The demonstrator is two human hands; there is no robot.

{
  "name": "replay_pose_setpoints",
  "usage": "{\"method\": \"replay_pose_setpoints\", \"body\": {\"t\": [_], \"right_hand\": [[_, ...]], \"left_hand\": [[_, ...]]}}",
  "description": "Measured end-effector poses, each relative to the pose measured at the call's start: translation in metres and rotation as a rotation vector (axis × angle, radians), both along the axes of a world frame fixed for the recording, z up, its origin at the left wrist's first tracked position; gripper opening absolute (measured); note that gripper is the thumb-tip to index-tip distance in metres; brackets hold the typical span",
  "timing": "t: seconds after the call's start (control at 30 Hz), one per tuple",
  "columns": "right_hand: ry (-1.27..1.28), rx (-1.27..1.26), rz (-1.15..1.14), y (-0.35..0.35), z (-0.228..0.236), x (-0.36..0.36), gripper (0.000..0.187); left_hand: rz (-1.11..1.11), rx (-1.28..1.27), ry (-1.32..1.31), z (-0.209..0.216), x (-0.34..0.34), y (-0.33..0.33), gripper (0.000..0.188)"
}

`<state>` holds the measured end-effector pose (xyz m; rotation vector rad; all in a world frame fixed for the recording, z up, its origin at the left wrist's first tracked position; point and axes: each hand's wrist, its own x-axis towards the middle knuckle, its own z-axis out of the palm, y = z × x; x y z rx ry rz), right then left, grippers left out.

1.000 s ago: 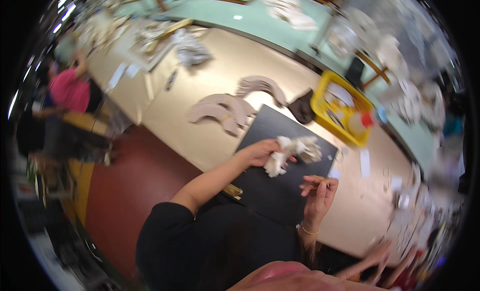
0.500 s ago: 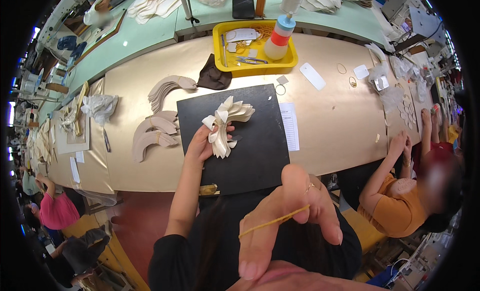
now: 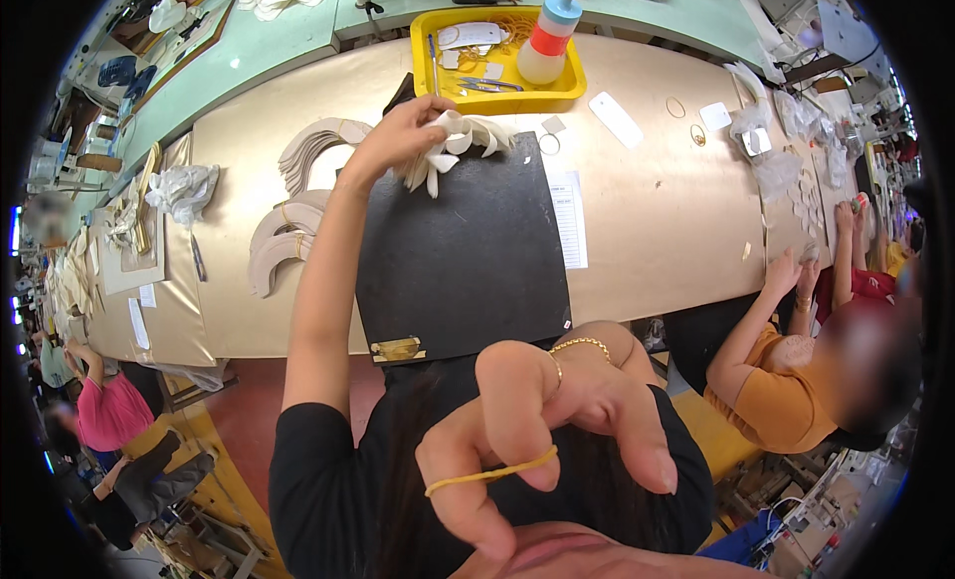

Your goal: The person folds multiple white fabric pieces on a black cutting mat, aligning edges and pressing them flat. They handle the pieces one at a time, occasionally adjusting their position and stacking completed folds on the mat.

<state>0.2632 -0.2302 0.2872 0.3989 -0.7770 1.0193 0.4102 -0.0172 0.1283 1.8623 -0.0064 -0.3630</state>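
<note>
With my left arm stretched across a black board [image 3: 453, 241], my left hand [image 3: 406, 136] has its fingers on a fanned bundle of curved cream pieces [image 3: 473, 133] at the board's far edge; its fingertips are partly hidden. Close to the camera, my right hand [image 3: 557, 410] is raised with bent fingers. A yellow rubber band [image 3: 492, 475] is stretched round its fingers. Left of the board lie stacks of curved beige pieces, one farther stack [image 3: 316, 146] and nearer banded ones [image 3: 282, 249]. A dark cloth piece [image 3: 400, 94] shows partly behind my left hand.
Behind the board stands a yellow tray [image 3: 423, 67] with rubber bands, thread snips [image 3: 489, 85] and a bottle [image 3: 547, 44]. A printed sheet [image 3: 569, 221] lies beside the board. A crumpled plastic bag [image 3: 182, 193] rests at left. A co-worker in orange [image 3: 766, 380] works at right.
My left hand has carried the cream bundle from the board's middle to its far edge. My right hand, with the rubber band on it, has shifted slightly left.
</note>
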Motion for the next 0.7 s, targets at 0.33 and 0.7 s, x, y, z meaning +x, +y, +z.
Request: {"method": "replay_pose_setpoints", "body": {"t": [0.33,0.7], "right_hand": [[-0.029,-0.208,-0.28,-0.016,-0.04,0.013,0.056],[-0.919,-2.269,-1.562,-0.147,-0.196,0.09,0.026]], "left_hand": [[0.192,0.56,-0.423,-0.021,-0.015,0.009,0.054],[0.663,0.647,-0.181,-0.003,-0.182,0.143,0.035]]}}
